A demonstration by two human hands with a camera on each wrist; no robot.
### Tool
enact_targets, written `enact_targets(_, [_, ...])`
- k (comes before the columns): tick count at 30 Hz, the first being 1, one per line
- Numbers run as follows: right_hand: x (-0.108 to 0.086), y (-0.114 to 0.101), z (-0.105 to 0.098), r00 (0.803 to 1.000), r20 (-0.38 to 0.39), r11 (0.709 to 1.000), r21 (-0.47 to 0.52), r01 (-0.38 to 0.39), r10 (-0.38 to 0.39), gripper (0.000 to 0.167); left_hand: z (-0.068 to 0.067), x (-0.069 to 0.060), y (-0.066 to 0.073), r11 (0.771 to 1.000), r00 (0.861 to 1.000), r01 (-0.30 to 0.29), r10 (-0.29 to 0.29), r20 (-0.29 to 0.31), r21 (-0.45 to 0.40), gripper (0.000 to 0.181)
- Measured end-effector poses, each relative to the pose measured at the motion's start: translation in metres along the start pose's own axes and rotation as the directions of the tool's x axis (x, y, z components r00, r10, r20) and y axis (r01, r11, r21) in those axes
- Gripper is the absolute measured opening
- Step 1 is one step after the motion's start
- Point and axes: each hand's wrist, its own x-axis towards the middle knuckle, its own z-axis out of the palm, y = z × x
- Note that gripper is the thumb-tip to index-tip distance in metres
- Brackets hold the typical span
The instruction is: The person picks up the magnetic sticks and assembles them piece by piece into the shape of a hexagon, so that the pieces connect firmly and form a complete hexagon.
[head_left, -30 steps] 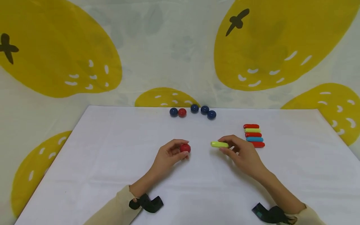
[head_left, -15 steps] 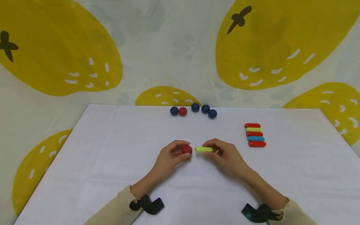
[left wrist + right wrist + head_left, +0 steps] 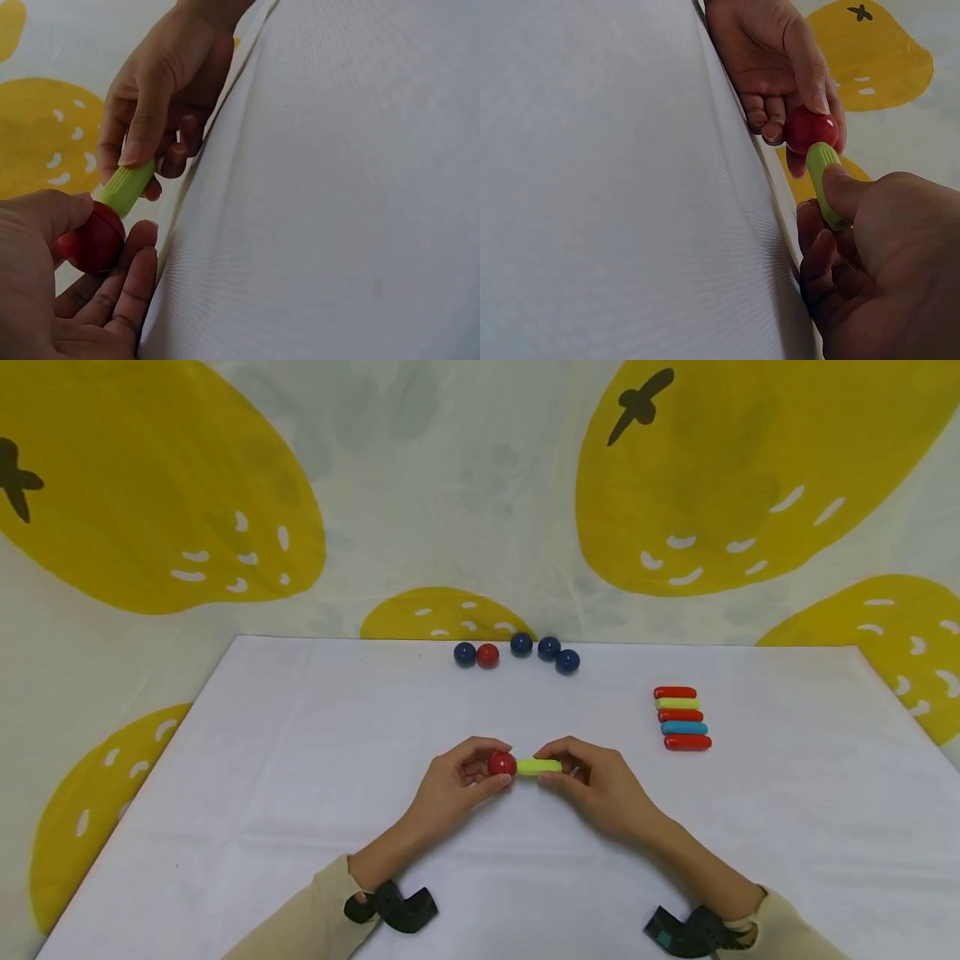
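Between thumb and fingers, my left hand (image 3: 452, 781) holds a red ball (image 3: 502, 764) above the white table. From the other side my right hand (image 3: 600, 783) pinches a yellow-green rod (image 3: 538, 767) with a ribbed surface. The rod's left end meets the ball, and the two line up side to side. In the left wrist view the red ball (image 3: 96, 238) shows a seam line, and the rod (image 3: 126, 187) touches it. The right wrist view shows the same contact, with the thumb lying along the rod (image 3: 823, 184).
Blue balls (image 3: 549, 648) and one red ball (image 3: 487, 656) lie along the far edge of the white tabletop (image 3: 300, 735). Several coloured rods (image 3: 682, 727), red, yellow-green and blue, lie stacked in a column at the right. A fruit-patterned cloth (image 3: 450, 485) hangs behind.
My right hand has moved left with the yellow-green rod, away from the other rods, until its end meets the red ball. My left hand has shifted slightly right and nearer.
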Motion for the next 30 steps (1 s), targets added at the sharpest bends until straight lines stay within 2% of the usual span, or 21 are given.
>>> enact_targets(7, [-0.001,-0.001,0.001,1.000,-0.019,1.000,0.006,-0.001,0.001,0.030,-0.001,0.000,-0.002,0.998,0.999,-0.050,0.049,0.009,0.032,0.036])
enact_targets(18, [0.000,-0.004,0.006,0.995,-0.089,0.995,0.099,-0.031,0.040,0.031,0.000,0.000,-0.001,0.993,0.998,-0.070,0.070,0.007,0.097,0.037])
enact_targets(24, [0.004,-0.007,0.012,0.990,-0.135,0.990,0.141,-0.027,0.046,0.030,0.001,-0.001,0.000,0.986,0.995,-0.097,0.099,-0.004,0.139,0.036])
enact_targets(30, [0.010,-0.013,0.017,0.984,-0.176,0.992,0.128,-0.016,0.039,0.032,0.002,0.000,0.000,0.982,0.991,-0.121,0.128,-0.038,0.145,0.033])
